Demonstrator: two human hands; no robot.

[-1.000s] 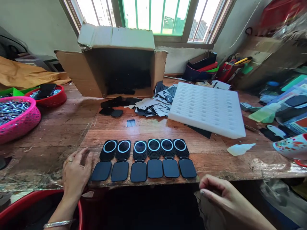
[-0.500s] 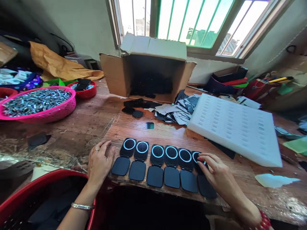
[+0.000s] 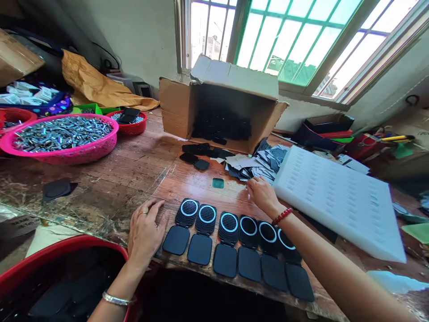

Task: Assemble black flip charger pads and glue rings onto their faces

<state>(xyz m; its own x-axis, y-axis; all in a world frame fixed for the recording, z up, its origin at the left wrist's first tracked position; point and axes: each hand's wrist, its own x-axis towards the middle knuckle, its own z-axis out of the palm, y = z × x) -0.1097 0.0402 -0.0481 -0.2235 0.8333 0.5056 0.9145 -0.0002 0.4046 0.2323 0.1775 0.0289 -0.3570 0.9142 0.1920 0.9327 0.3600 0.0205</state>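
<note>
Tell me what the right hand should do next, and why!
Maybe the right hand could reach a little farther and pinch one piece from the paper pile: it is just in front of that pile, and the six black cases lie open in a row, with the left hand beside them.

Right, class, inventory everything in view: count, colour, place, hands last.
Hinged cases: six, black, white rings, front edge
Table: one, brown, centre
Pink basket: one, pink, left
Red tub: one, red, front left
Small baskets: two, red, left
Open box: one, brown, back
Window: one, grey frame, back
Foam slab: one, white, right
Scrap pile: one, grey, beside slab
Small rectangle: one, greenish, centre
Cloth: one, orange, back left
Clutter: uncounted, mixed colours, edges
Left hand: one, silver bangle, beside cases
Right hand: one, red beads, by scrap pile
</note>
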